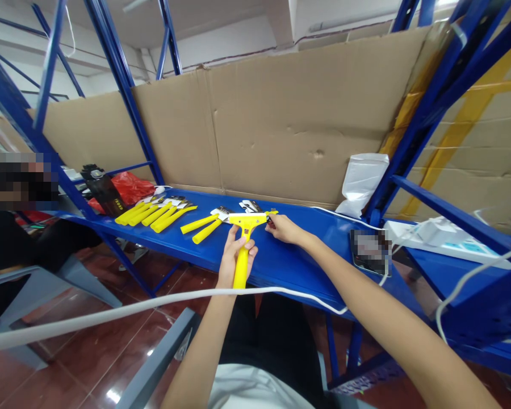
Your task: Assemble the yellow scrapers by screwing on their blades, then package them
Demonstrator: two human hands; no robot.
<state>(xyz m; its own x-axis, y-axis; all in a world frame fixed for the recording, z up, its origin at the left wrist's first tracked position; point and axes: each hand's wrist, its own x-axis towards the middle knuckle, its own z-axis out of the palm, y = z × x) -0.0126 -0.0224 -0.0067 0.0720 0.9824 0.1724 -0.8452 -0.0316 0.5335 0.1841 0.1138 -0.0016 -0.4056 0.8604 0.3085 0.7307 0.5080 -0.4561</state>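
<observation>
A yellow scraper [247, 229] with a wide T-shaped head stands upright in my left hand [229, 257], whose fingers wrap round its handle. My right hand [283, 228] is at the right end of the scraper's head, fingertips pinched together. Something small, dark and yellow shows at those fingertips; its kind is unclear. Just left of the held scraper, two more yellow scrapers [207, 232] lie on the blue table [298, 261]. Behind the scraper head is a small pile of black-and-white pieces [250, 205], partly hidden.
Several yellow scrapers [153, 215] lie in a row at the left, near a black bag [104, 190] and red plastic [132, 186]. A phone [369, 251] and a white packet [363, 179] are at the right. A white cable [170, 296] crosses in front. Another person sits left.
</observation>
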